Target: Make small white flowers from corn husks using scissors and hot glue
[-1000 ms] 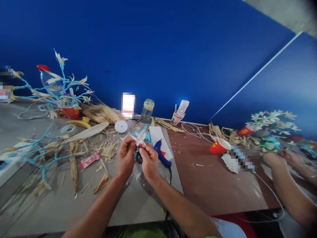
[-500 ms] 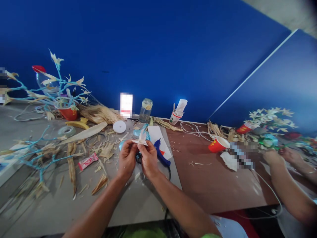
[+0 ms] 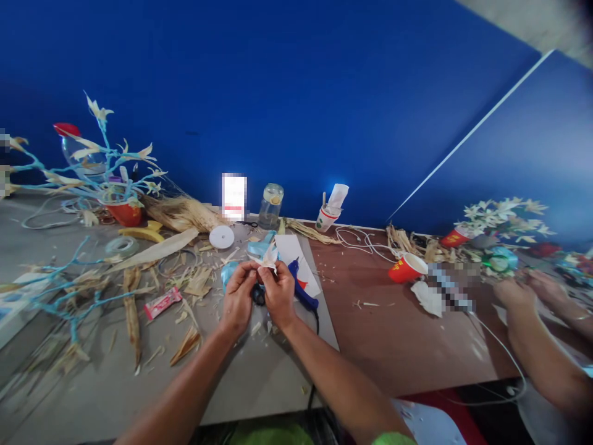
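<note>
Between my hands is a small pale flower (image 3: 269, 256) that looks made of dried husk, its pointed petals upward. My left hand (image 3: 240, 293) pinches it from the left, and my right hand (image 3: 278, 293) closes on its base from the right. The fingertips meet, so the flower's lower part is hidden. Right beside my right hand lies a blue glue gun (image 3: 303, 288) on a white sheet (image 3: 291, 246). Light-blue ribbon (image 3: 257, 248) lies behind my hands, and a dark object (image 3: 258, 295) shows below them.
Husk scraps (image 3: 199, 282), a pink wrapper (image 3: 162, 303) and blue-wrapped branches (image 3: 74, 303) lie at left. A white spool (image 3: 222, 237) and glass jar (image 3: 271, 207) stand behind. At right are a red paper cup (image 3: 407, 268) and a co-worker's hands (image 3: 515, 292).
The flower has turned between my fingers; its petals now stand more upright and the flat pale piece spreads less sideways. My hands stay in nearly the same place.
</note>
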The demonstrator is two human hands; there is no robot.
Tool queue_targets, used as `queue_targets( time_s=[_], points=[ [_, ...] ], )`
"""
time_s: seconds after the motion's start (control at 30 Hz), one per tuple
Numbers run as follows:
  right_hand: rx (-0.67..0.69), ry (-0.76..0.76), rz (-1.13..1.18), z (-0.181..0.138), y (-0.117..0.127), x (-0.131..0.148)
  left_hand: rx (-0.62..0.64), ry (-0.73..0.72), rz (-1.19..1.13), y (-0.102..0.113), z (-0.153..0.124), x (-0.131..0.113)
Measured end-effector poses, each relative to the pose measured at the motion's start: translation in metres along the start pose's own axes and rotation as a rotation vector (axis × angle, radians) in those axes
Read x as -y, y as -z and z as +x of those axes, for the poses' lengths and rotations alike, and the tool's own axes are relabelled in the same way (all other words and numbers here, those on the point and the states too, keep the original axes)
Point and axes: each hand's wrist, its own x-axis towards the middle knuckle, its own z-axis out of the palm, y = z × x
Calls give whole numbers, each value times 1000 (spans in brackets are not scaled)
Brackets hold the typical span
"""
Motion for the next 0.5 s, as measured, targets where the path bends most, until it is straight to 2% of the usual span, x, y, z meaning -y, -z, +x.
queue_targets(
  time_s=[0.27, 0.5],
  points=[
    [-30, 177, -280, 2, 9, -6, 53, 56, -26, 1, 2, 2],
    [-50, 219, -348, 7, 13, -10, 139, 48, 19, 5, 5, 6]
  ],
)
